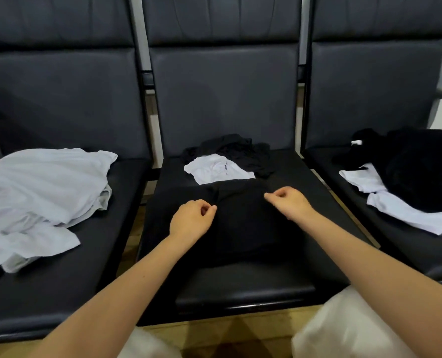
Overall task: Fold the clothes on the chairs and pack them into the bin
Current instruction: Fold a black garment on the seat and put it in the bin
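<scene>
A black garment (pixel 243 220) lies spread flat on the middle chair seat (pixel 240 288). My left hand (pixel 191 219) hovers at its upper left edge, fingers curled, with thumb and forefinger pinching the fabric. Over the upper right edge, my right hand (pixel 291 202) pinches the cloth the same way. Behind the garment sit a crumpled white piece (pixel 217 169) and a bunched black piece (pixel 235 148). No bin is in view.
A big heap of white clothes (pixel 39 197) covers the left chair seat. The right chair holds a black pile (pixel 419 166) on top of white pieces (pixel 401 210). Chair backs (pixel 222 94) rise behind. My white-clad knees (pixel 349 329) are at the bottom edge.
</scene>
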The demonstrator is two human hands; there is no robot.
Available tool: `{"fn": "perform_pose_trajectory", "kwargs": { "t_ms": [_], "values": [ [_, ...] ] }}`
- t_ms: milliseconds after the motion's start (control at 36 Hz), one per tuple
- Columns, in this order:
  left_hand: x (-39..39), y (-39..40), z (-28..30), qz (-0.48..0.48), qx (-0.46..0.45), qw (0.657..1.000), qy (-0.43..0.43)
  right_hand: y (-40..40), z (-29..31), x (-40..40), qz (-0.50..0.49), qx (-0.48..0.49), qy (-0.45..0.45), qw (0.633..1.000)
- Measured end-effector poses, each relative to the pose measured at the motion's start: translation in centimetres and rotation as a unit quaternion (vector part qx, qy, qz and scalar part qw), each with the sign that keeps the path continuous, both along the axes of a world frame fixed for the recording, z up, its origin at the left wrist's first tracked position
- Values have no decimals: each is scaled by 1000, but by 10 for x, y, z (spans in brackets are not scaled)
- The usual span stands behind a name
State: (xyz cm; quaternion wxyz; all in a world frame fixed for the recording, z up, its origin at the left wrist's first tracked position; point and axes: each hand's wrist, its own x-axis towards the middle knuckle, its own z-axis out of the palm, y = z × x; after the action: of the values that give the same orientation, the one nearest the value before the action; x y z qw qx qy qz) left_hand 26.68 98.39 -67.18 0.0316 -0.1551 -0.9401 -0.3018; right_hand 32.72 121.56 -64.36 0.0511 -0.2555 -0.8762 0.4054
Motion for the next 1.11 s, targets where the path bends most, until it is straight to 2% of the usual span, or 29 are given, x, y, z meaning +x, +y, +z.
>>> {"fn": "perform_pose_trajectory", "kwargs": {
  "t_ms": [111, 278, 306, 361, 417, 472, 611, 778, 917, 1000, 1111],
  "values": [
    [1, 13, -4, 3, -53, 998, 34, -7, 0, 7, 76, 60, -80, 992],
    [1, 13, -8, -13, -40, 997, 58, -27, -13, -6, 91, 124, -54, 987],
    [1, 12, -7, -16, -25, 998, 51, -27, -13, -8, 89, 101, -36, 990],
    [0, 8, -4, -18, 19, 999, 35, -27, -12, -12, 70, -17, 6, 997],
    [-2, 3, -1, -13, 57, 998, 29, -25, -7, -10, 40, -151, 30, 987],
    [-5, -3, 2, 3, 75, 997, 30, -21, -1, -7, 7, -226, 38, 973],
    [-10, -26, 6, 76, 24, 995, 66, -5, 21, 8, -43, -303, 81, 949],
    [-12, -42, -2, 113, -28, 993, -9, 13, 33, 16, -92, -368, 100, 920],
    [-15, -49, -3, 75, 22, 997, -15, -7, 51, 18, -17, -382, 126, 915],
    [-17, -56, -3, 76, 47, 996, -10, -33, 60, 13, 52, -330, 158, 929],
    [-18, -68, 1, 101, 98, 990, -8, -70, 62, 10, 166, -270, 140, 938]
  ]
}}
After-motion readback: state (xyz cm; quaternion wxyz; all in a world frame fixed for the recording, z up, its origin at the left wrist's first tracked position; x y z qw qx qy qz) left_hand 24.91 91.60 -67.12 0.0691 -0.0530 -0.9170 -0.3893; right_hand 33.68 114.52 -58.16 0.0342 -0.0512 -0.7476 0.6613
